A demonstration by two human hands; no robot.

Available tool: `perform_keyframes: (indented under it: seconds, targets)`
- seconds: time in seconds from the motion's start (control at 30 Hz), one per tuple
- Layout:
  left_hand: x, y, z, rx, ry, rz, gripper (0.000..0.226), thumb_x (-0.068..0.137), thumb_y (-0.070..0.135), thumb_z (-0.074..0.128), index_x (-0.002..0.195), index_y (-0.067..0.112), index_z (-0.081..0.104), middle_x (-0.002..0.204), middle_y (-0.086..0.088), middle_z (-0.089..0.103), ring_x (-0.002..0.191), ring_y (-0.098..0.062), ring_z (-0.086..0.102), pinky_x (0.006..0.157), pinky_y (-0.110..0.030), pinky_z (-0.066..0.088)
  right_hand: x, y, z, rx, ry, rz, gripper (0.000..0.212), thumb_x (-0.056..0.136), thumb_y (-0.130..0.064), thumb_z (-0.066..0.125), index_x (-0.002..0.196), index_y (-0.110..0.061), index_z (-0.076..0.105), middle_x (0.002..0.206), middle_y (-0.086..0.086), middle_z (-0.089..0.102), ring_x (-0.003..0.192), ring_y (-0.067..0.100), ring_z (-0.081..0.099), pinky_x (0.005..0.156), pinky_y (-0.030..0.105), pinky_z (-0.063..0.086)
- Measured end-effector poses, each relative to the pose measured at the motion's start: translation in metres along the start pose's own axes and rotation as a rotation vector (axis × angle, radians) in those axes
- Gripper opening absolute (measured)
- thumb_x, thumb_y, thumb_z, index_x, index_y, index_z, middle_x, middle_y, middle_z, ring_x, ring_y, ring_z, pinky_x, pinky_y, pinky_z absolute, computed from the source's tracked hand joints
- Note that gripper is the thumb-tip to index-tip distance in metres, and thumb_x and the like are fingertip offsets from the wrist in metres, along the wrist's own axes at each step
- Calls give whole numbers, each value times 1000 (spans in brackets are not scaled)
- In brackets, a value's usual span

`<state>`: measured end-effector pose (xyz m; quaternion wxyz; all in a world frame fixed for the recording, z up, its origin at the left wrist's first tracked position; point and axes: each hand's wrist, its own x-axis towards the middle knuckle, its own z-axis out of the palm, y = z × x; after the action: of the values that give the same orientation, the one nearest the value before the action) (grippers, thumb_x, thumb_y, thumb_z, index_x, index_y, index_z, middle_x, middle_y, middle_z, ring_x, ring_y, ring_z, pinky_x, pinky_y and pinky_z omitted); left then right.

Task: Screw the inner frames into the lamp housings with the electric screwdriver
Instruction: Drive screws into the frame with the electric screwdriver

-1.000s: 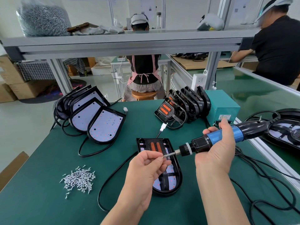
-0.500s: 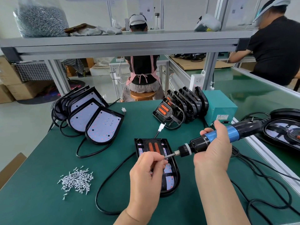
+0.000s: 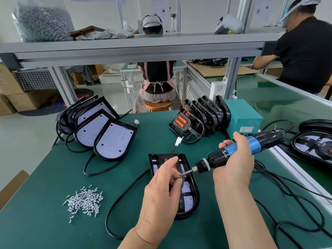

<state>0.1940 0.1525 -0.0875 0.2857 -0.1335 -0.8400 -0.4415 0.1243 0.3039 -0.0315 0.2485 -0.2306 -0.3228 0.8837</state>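
A black lamp housing (image 3: 193, 198) with an inner frame lies flat on the green table (image 3: 45, 227) in front of me. My right hand (image 3: 233, 164) grips the blue and black electric screwdriver (image 3: 239, 149), held nearly level with its bit pointing left above the housing. My left hand (image 3: 161, 191) hovers over the housing, fingers pinched at the bit tip on a small screw. A pile of loose silver screws (image 3: 85, 201) lies at the left front. My left hand hides much of the frame.
Several housings with white LED boards (image 3: 113, 141) lean stacked at the back left. A row of inner frames (image 3: 199, 119) leans against a teal box (image 3: 241, 117). Black cables (image 3: 291, 198) trail at right. More lamps (image 3: 316, 146) lie beyond the rail. Two people work behind.
My left hand has turned and pinched in closer at the bit tip. The screwdriver and right hand have stayed almost in place above the housing.
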Motion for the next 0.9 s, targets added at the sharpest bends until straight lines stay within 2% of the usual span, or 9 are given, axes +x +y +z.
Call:
perform_keyframes:
  seconds: [0.13,0.2,0.27,0.37,0.43,0.5,0.6,0.77,0.9]
  targets:
    - [-1,-7,0,-31,-19,-98,73,84,5,77,133,48,44,107,22,61,99,-1,63,86,-6,45,6,2,2,17,8,-20,23,89,-23,70,107,-18,57,64,-6,60,57,10,59,60,20,49]
    - [2,-11,-6,19,48,-131,65,82,21,78,135,39,46,113,25,57,108,-1,59,92,-10,43,10,2,5,31,5,-37,25,89,-22,71,109,-17,58,64,-5,60,56,10,60,57,19,50]
    - [9,-21,-15,135,130,-257,60,83,32,77,135,24,48,117,16,50,115,-10,53,98,-26,44,16,1,10,31,1,-75,27,89,-21,72,111,-16,58,64,-4,60,56,12,59,58,20,50]
    - [26,-33,-25,215,-30,-608,73,83,52,72,138,16,40,112,2,54,107,-25,58,92,-42,49,26,-1,19,26,-45,-184,17,89,-18,71,98,-17,56,69,1,57,56,14,55,59,24,50]
    - [35,-37,-24,228,-195,-720,78,83,61,68,137,15,35,108,-5,63,104,-28,60,88,-41,48,32,-1,28,21,-98,-260,18,88,-16,71,95,-17,54,76,5,57,56,15,54,60,28,51]
    - [42,-39,-18,133,-277,-796,78,82,57,73,135,13,38,116,-6,65,110,-26,61,90,-37,48,37,1,38,17,-158,-331,19,86,-15,70,96,-16,54,82,7,57,56,15,53,58,29,51]
    - [44,-46,-9,-166,-278,-898,57,79,35,84,121,17,49,116,-1,69,105,-18,67,97,-41,53,44,9,53,-25,-247,-384,20,85,-12,71,96,-15,55,70,-5,60,52,12,52,54,28,50]
    - [41,-57,-5,-375,-217,-923,51,77,18,86,116,21,54,105,3,75,89,-9,74,74,-25,54,53,26,66,-137,-355,-385,19,86,-13,72,96,-16,56,62,-12,61,50,10,54,53,29,50]
    - [40,-61,-3,-430,-200,-930,51,76,17,87,116,23,55,101,4,77,87,-9,75,74,-26,54,58,36,68,-209,-392,-370,18,84,-17,73,92,-19,56,60,-12,60,48,13,53,52,28,50]
